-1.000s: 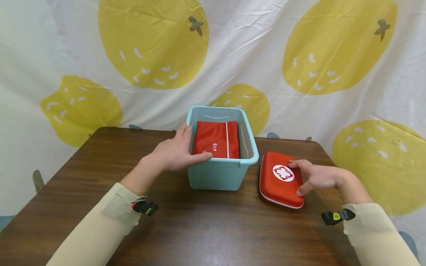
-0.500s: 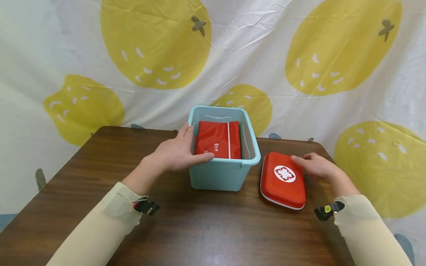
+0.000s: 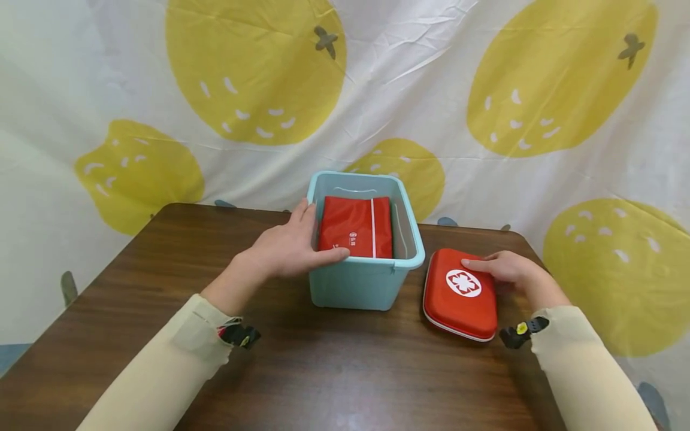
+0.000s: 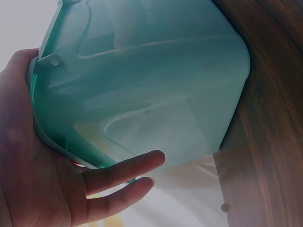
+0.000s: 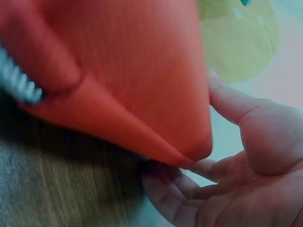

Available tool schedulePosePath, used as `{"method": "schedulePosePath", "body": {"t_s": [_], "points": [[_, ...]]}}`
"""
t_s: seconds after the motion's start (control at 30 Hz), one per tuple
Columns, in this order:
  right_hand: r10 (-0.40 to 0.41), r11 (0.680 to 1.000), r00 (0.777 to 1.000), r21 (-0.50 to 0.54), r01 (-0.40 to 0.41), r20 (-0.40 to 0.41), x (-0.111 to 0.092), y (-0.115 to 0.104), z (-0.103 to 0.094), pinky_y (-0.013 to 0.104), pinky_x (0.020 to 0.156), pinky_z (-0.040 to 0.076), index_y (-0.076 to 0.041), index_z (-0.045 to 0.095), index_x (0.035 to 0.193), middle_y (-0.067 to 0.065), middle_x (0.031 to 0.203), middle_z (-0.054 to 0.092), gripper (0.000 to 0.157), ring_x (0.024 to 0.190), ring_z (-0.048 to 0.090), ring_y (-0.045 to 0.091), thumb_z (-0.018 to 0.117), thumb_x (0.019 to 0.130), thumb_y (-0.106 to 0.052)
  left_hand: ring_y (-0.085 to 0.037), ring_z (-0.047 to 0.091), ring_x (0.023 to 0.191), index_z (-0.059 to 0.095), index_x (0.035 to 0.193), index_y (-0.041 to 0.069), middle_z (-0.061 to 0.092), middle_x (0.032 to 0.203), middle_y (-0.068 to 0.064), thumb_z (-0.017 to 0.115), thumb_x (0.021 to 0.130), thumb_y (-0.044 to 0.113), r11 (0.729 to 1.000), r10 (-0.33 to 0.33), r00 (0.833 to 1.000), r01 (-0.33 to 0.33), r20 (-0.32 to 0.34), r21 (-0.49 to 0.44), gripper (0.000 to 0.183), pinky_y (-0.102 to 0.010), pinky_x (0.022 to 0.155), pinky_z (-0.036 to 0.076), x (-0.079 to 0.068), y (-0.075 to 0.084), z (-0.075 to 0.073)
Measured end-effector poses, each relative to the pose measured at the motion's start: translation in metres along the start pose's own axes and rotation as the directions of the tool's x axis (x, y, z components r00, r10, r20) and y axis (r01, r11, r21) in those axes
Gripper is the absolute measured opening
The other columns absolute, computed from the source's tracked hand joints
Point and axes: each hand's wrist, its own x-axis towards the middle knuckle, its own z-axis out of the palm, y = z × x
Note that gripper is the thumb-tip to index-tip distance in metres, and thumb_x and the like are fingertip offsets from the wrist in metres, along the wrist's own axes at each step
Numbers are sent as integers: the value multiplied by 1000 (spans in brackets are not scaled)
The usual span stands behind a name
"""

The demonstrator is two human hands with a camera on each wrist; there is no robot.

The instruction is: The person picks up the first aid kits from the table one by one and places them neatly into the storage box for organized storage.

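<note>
In the head view my left hand (image 3: 286, 245) rests at the near left corner of a light blue plastic bin (image 3: 353, 287). Its thumb lies along the front rim. The left wrist view shows two straight fingers (image 4: 125, 170) beside the bin's outer wall. Inside the bin stands a flat red pouch (image 3: 353, 224) with a white stripe. To the bin's right, a red zippered first-aid case (image 3: 453, 305) with a white cross emblem is on the table. My right hand (image 3: 504, 268) pinches its far right edge, thumb on top and fingers curled underneath, as the right wrist view shows.
A dark brown wooden table (image 3: 323, 371) carries everything. Close behind it hangs a white cloth (image 3: 409, 78) printed with yellow fruit. Both wrists wear dark straps with small devices, the right one (image 3: 523, 332) near the case.
My right hand has shifted from the case's right side to its far right edge, its fingers going beneath. The left hand keeps its place on the bin; the view has drifted slightly.
</note>
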Motion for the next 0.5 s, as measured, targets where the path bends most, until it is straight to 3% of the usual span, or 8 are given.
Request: {"method": "schedulePosePath", "body": {"t_s": [0.13,0.2,0.27,0.4,0.5], "points": [[-52,985,999,163,48,17,3,6,-1,31,84,65,14,31,162,-6,97,74,80,89,73,9,62,112,-40,-33,64,125,18,173,13,25,177,-9,60,88,87,1000,1,1000,-1,-2,1,120,-52,94,62,0,-1,0],[-80,960,997,271,76,4,3,9,-1,30,83,65,8,18,168,-7,98,72,85,89,73,8,62,112,-37,-33,64,125,18,172,12,25,177,-10,60,88,87,1000,0,1000,0,-2,5,120,-52,94,62,0,-1,0],[-98,914,995,393,100,-25,2,12,-1,30,82,65,-2,12,171,-7,99,72,85,88,74,8,64,111,-32,-33,64,125,17,173,13,24,178,-10,60,88,87,1000,-3,1000,3,-3,7,120,-52,94,62,0,-1,0],[-110,800,989,581,147,-99,-1,14,-2,29,76,65,-31,29,165,-6,96,74,71,82,76,10,70,108,-22,-33,65,124,16,173,13,23,178,-10,59,88,87,1000,-3,1000,3,-3,6,121,-52,94,62,-1,-1,1],[-123,743,984,646,175,-125,-5,16,-5,29,73,65,-45,42,155,-5,95,76,61,81,76,12,71,108,-19,-34,65,124,16,173,12,24,178,-10,59,88,87,1000,1,1000,-1,-6,7,120,-52,94,62,-1,-1,1]]}}
